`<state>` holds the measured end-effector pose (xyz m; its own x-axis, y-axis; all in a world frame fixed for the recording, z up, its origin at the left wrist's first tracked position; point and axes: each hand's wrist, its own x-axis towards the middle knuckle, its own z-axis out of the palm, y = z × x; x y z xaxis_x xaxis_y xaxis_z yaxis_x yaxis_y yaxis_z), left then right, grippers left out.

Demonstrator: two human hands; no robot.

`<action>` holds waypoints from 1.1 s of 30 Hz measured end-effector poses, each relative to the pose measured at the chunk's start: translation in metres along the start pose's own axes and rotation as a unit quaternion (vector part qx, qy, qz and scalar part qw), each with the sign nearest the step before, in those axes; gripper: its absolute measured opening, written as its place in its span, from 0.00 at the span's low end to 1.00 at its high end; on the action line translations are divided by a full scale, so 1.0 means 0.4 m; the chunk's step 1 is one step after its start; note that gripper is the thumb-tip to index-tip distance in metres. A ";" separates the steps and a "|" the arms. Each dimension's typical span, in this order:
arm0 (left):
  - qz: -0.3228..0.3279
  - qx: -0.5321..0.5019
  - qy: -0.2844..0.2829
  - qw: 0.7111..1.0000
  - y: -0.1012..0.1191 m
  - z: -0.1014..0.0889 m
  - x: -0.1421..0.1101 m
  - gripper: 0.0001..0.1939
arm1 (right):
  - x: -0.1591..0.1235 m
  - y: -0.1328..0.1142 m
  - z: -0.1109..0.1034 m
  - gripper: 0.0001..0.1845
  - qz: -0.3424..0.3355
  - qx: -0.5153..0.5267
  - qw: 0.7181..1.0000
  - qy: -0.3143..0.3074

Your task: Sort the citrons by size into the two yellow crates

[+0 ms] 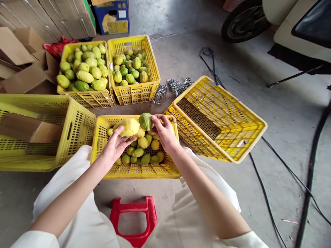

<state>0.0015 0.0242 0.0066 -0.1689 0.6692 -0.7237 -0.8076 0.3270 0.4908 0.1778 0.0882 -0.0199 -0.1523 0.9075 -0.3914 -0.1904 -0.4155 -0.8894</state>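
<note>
Over the near yellow crate [137, 175], both of my hands are raised with fruit. A large, oblong yellow fruit [129, 127] rests in my left hand [116, 143], gripped between thumb and fingers. Just right of it, my right hand [164, 132] pinches a smaller, rounder green fruit [146, 121] at its right side. The two fruits are close together; whether they touch I cannot tell. Below them, several yellow and green fruits [138, 152] of mixed sizes lie in the crate. Their exact kind I cannot make out.
Two fruit-filled crates stand behind, one with larger fruit [86, 65], another with smaller fruit [131, 70]. A tilted yellow crate [235, 127] is at right; a left crate [77, 127] holds cardboard [31, 127]. A red stool [152, 213], black cables [307, 196] and a vehicle wheel [244, 22] also show.
</note>
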 end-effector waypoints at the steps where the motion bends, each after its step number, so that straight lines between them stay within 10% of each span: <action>1: 0.004 -0.002 0.001 1.000 0.001 0.001 0.001 0.24 | -0.002 -0.002 0.000 0.34 -0.001 -0.003 1.000 -0.011; 33: -0.013 0.023 0.013 1.000 -0.013 0.007 0.015 0.15 | -0.006 -0.039 -0.006 0.35 0.011 0.008 0.998 -0.054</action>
<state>0.0063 0.0284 0.0012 -0.1630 0.6420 -0.7491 -0.7847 0.3759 0.4929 0.1836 0.0926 -0.0058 -0.2609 0.8862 -0.3830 -0.2011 -0.4379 -0.8763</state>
